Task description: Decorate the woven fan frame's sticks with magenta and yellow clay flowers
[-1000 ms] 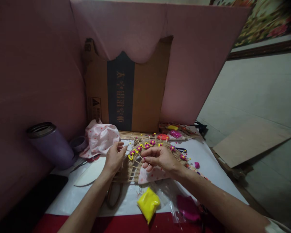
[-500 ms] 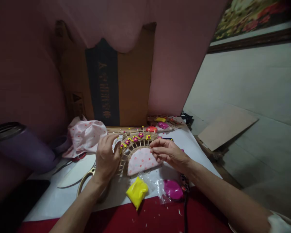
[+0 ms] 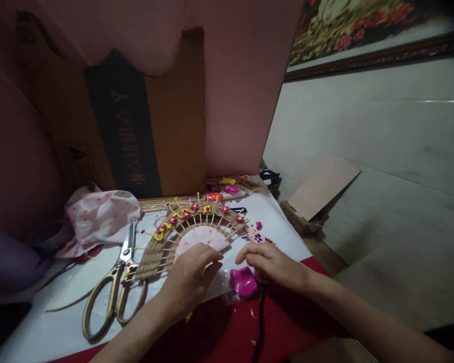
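Note:
My left hand [image 3: 194, 275] hangs over the front of a half-round woven straw piece [image 3: 151, 257], fingers bent and thumb apart, nothing visible in it. It covers part of the piece's white cloth centre with red dots [image 3: 202, 237] and most of a yellow packet [image 3: 189, 316]. To the right, my right hand [image 3: 270, 262] is open, fingers stretched over the edge of a clear bag of magenta clay [image 3: 243, 281]. Small magenta and yellow clay flowers [image 3: 207, 209] line the straw arch, with ball-headed sticks around its rim.
Gold-handled scissors [image 3: 115, 285] lie at left beside a white cut sheet [image 3: 85, 277]. Dotted cloth [image 3: 102, 217] is bunched behind them. A cardboard box [image 3: 177, 126] stands at the back, near small clay packets [image 3: 230, 189]. A black cord [image 3: 260, 322] crosses the red cloth in front.
Both hands have left the straw piece and come down toward the table's front. The view has swung right, and the scissors now show fully. The yellow packet is now mostly hidden by my left hand.

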